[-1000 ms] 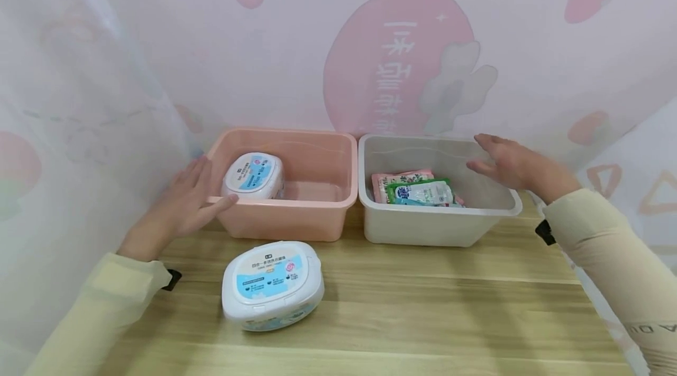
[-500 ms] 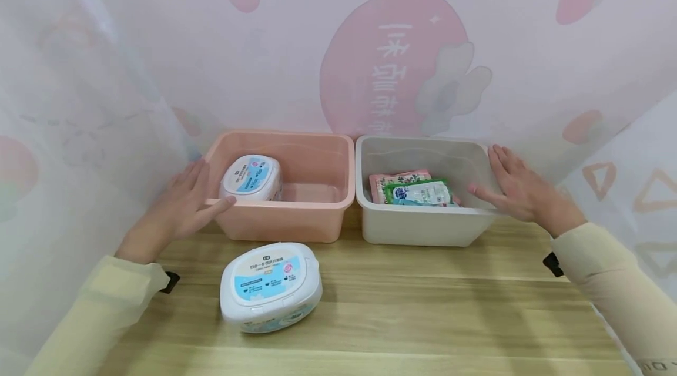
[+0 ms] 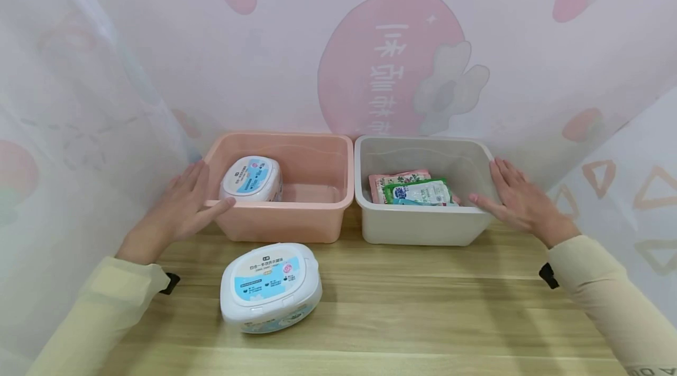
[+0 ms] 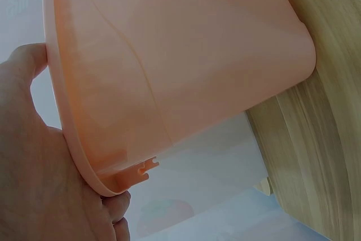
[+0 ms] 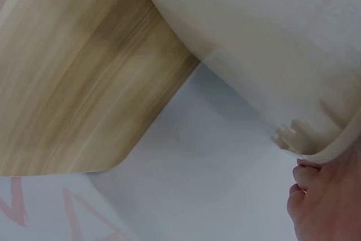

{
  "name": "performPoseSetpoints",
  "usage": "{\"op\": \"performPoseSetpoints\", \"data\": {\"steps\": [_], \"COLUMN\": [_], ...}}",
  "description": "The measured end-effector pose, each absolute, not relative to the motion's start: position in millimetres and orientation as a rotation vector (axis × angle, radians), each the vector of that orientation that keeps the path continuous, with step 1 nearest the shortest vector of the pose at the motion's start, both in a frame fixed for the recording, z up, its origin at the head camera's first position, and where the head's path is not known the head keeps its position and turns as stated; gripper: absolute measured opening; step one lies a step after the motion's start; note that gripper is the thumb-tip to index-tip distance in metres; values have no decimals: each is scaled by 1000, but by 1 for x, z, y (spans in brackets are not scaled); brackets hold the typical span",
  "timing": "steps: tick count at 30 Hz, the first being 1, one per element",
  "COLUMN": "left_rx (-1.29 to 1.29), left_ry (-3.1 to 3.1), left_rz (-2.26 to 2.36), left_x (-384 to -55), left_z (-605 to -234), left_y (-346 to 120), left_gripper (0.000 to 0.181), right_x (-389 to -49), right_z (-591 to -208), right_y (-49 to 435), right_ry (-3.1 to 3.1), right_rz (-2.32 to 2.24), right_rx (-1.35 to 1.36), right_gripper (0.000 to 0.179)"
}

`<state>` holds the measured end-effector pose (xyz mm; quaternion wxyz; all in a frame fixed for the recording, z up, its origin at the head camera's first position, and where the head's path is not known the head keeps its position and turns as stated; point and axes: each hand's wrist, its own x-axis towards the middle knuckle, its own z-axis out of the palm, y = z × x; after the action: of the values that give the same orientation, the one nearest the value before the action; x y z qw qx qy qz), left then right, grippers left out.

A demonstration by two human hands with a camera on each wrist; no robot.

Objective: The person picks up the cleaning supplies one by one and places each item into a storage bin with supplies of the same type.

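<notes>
A pink plastic bin (image 3: 285, 222) and a light grey bin (image 3: 423, 228) stand side by side against the back curtain. My left hand (image 3: 182, 205) rests against the pink bin's left end, its thumb on the front rim. In the left wrist view, the palm lies along the rim (image 4: 66, 122). My right hand (image 3: 520, 200) lies along the grey bin's right end, thumb at the front corner. Inside the pink bin sits a white lidded tub (image 3: 252, 178). The grey bin holds a green-and-white packet (image 3: 423, 192) and a pink packet (image 3: 378, 185), partly overlapping.
Another white tub (image 3: 271, 285) with a blue label stands on the wooden table (image 3: 412, 305), in front of the pink bin. Printed curtains (image 3: 264, 70) hang behind and at both sides. The table's right edge shows in the right wrist view.
My right hand has come down and outward onto the grey bin's right end, from above its rim. The left hand stays at the pink bin. The bins and tubs keep their places.
</notes>
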<state>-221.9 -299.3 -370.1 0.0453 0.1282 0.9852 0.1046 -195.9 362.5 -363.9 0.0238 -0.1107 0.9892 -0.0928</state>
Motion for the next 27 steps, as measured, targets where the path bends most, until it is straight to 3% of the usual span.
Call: {"op": "performPoseSetpoints", "data": {"steps": [21, 27], "left_rx": [466, 600], "left_ry": [3013, 3066], "left_rz": [325, 350], "left_x": [-218, -214], "left_z": [-359, -336], "left_y": [-299, -292], "left_gripper": [110, 97], "right_x": [-194, -195], "right_z": [-375, -376], "right_y": [364, 365], "right_ry": [3066, 3052], "right_rz": [-321, -334], "right_rx": [-348, -337], "right_gripper": [102, 102]}}
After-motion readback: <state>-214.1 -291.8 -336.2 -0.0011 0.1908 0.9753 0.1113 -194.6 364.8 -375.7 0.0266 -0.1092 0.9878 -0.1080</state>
